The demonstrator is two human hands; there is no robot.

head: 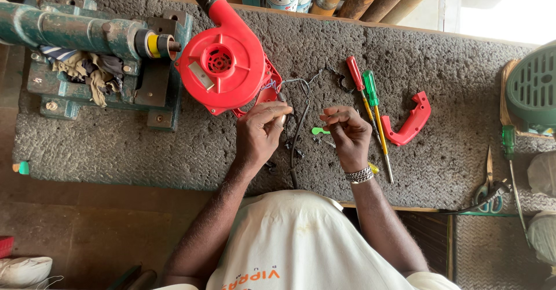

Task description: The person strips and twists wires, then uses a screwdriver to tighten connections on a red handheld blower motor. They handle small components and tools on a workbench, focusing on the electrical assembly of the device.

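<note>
Nearest, the left hand (262, 132) pinches the black wires (298, 129) just below the red blower (223, 67); the right hand (346, 132) has its fingers curled together, and whether they grip anything is hard to tell. A small green piece (318, 130) lies between the hands. Beyond the right hand lie a red-handled screwdriver (355, 73), a green-handled screwdriver (370, 88) and a red handle shell (409, 122). Scissors (489, 190) rest at the right; a green vise (87, 52) stands far left, partly cut off.

Green vise (87, 32) at left, scissors (490, 188) at right, red handle piece (410, 122) w/ screwdrivers (370, 96).
</note>
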